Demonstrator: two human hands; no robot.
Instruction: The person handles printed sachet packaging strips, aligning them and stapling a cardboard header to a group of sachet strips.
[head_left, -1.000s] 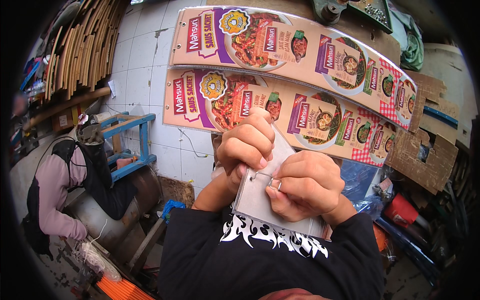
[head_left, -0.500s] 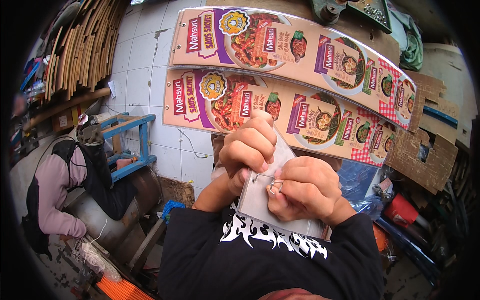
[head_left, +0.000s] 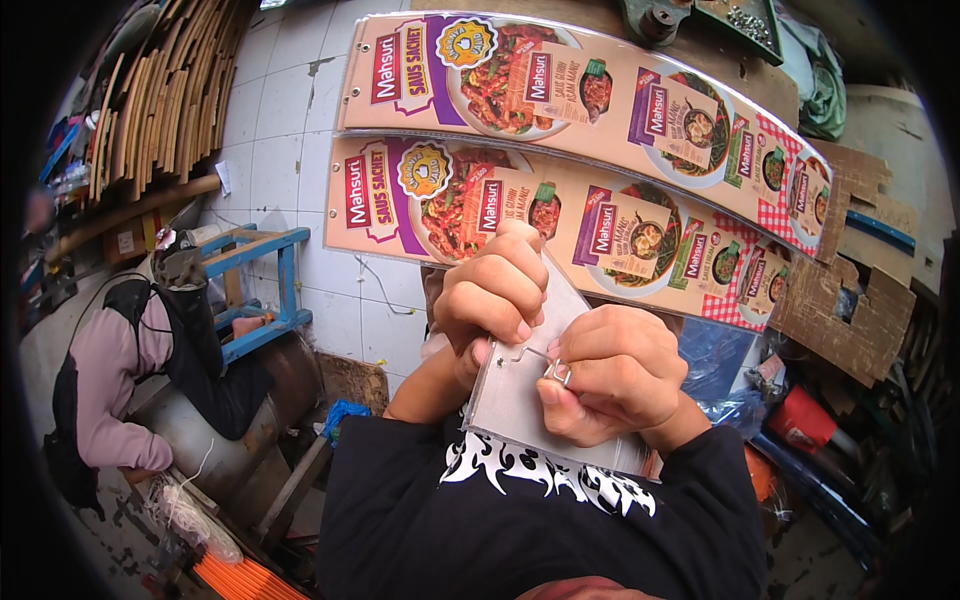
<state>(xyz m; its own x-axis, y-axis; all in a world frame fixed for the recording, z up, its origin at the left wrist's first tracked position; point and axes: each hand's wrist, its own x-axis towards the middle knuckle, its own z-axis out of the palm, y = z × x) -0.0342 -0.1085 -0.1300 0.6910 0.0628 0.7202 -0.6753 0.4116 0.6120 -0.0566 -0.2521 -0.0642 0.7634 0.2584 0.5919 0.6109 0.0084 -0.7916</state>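
Observation:
My left hand [head_left: 494,296] is closed round the edge of a stiff strip with a plain pale-grey face [head_left: 518,404], held tilted before my chest. A bent metal wire hook [head_left: 559,374] is pinched between the thumb and fingers of my right hand [head_left: 622,372]. The hook's thin end lies over the grey face, close to a small dark hole near the left edge. Whether it touches the hole I cannot tell. Beyond my hands lie two long printed shelf strips [head_left: 590,85] with food pictures and small eyelets at their left ends; my left fingers overlap the nearer one [head_left: 384,222].
At the far right, a green metal tray [head_left: 745,22] holds small metal parts. Cut cardboard [head_left: 835,320] lies to the right, near a red object [head_left: 803,420]. On the left are a blue frame [head_left: 288,285], stacked wooden slats [head_left: 165,95], a metal cylinder [head_left: 215,440] and draped clothing [head_left: 125,350].
My right hand has shifted the wire hook slightly rightward; its thin end now shows a little apart from the hole. The grey-faced strip has tilted slightly. My left hand keeps its grip.

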